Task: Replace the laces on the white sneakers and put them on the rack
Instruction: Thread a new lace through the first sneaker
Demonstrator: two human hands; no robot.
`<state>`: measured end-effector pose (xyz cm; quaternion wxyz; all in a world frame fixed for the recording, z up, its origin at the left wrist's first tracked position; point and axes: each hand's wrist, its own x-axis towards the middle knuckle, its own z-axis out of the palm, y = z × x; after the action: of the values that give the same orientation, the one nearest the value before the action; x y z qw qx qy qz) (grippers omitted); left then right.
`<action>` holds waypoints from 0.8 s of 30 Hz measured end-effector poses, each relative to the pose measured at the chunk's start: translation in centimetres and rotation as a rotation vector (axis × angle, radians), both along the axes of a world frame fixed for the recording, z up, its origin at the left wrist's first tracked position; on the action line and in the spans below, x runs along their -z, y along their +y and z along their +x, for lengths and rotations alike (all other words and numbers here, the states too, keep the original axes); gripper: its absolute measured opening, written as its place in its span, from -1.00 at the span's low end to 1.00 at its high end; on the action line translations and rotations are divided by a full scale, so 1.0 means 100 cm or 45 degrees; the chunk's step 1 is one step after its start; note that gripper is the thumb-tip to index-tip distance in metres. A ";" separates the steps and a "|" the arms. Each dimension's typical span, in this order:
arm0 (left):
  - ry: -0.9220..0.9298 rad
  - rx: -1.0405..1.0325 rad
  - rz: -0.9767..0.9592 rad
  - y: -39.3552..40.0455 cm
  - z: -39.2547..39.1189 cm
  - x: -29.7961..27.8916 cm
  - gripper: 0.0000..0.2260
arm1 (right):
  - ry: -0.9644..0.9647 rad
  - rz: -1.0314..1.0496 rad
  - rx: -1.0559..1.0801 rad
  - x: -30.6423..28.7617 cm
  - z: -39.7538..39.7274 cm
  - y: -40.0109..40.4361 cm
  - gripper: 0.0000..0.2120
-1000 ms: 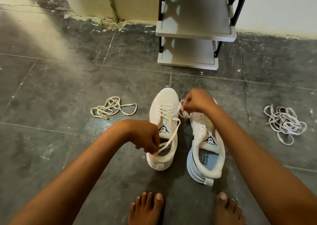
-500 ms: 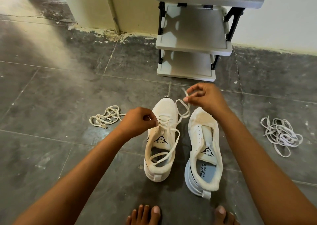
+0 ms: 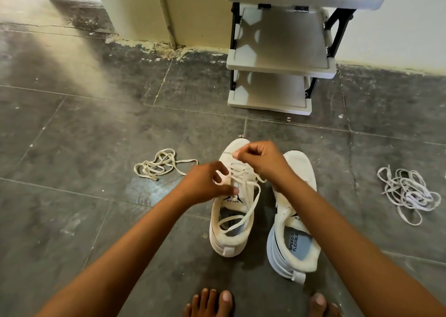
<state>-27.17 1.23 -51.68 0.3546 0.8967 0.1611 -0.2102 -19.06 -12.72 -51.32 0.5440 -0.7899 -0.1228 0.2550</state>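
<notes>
Head view: nearest, bare toes [image 3: 212,302] rest on the grey tiled floor [image 3: 72,123]. Just beyond them stand two white sneakers side by side, heels toward the person. The right sneaker [image 3: 293,220] has no lace and leans a little; its blue insole reads SPEED FLEXIBLE. The left sneaker [image 3: 231,210] is partly laced, with a cream lace [image 3: 251,196] looping loose into its opening.

Both hands work over the left sneaker's eyelets. The left hand [image 3: 205,184] has its grip curled, fingertips pinching the lace at the shoe's left edge. The right hand [image 3: 261,158] has its grip closed tight, thumb and finger pinching a lace end above the toe.

To the left, a cream lace bundle [image 3: 161,164] lies near the shoes; to the right, well apart, a tangle of white laces [image 3: 407,193]. Bare floor lies between shoes and rack.

Farthest, the grey shoe rack [image 3: 280,51] stands against the wall [image 3: 398,27], its shelves bare.
</notes>
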 end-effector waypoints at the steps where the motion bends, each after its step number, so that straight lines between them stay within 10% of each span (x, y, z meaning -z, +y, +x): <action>1: -0.023 0.040 0.095 -0.004 -0.003 0.006 -0.59 | 0.000 -0.033 0.024 0.010 -0.005 -0.001 -0.89; 5: -0.188 -0.059 0.113 -0.003 -0.009 0.019 -0.82 | -0.014 -0.183 0.052 0.042 -0.020 -0.005 -0.94; 11: 0.034 -0.551 -0.642 0.004 -0.016 0.020 -0.87 | -0.053 -0.227 0.130 0.057 -0.035 -0.004 -0.87; 24: 0.088 -0.637 -0.752 0.006 -0.012 0.027 -0.82 | -0.255 -0.374 0.309 0.057 -0.055 0.010 -0.86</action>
<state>-28.34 1.86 -54.34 0.6324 0.6813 0.3193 -0.1845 -24.60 -11.75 -57.03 0.4348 -0.8911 -0.0418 0.1229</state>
